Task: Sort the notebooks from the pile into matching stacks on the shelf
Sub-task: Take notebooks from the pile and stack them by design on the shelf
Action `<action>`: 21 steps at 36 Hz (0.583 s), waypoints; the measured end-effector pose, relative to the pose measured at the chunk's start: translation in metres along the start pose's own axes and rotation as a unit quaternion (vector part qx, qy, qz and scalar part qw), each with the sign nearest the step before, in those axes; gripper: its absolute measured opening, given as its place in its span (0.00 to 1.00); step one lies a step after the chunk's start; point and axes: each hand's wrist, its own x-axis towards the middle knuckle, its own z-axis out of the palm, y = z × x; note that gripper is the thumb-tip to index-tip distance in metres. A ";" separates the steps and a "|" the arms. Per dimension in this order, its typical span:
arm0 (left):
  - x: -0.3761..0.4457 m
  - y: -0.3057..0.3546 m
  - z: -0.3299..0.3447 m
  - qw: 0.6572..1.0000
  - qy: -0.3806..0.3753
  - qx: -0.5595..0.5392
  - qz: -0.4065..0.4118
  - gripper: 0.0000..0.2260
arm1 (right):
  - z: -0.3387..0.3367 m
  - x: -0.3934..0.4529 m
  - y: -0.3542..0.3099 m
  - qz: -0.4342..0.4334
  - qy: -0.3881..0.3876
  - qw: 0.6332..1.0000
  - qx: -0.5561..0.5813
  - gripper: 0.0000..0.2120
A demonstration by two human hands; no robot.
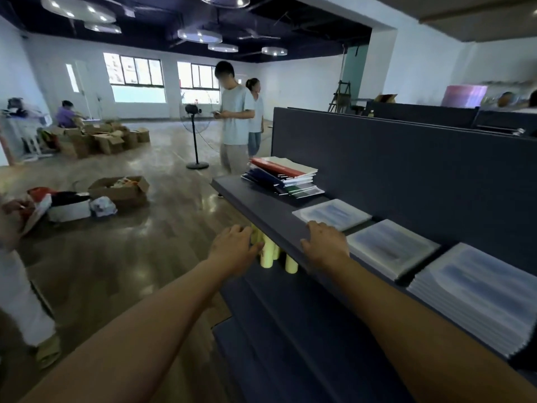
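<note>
Resting on the shelf (255,205) edge, right hand (325,242) fingers relaxed, left hand (235,245) likewise loose, pile (283,175) untouched beyond.

Dark blue shelf (261,196) with tall back panel, running from far left to near right. On top board, far end: mixed pile (283,177) of notebooks, red one uppermost, edges fanned. Nearer, in row along board, three pale blue-white stacks: thin stack (332,213), middle stack (392,248), thick stack (476,295), each just beside next. Right hand (325,242) rests on front edge beside thin stack
</note>
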 end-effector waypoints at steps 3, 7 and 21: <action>0.036 -0.020 -0.006 1.000 0.011 0.002 0.022 0.22 | 0.000 0.032 -0.014 0.020 -0.001 1.000 -0.001 0.22; 0.083 -0.047 -0.016 0.999 0.021 -0.001 0.041 0.23 | -0.001 0.076 -0.034 0.046 -0.001 0.999 -0.007 0.21; 0.205 -0.087 -0.003 0.995 -0.018 0.006 0.095 0.25 | 0.010 0.196 -0.040 0.118 0.032 0.990 -0.066 0.24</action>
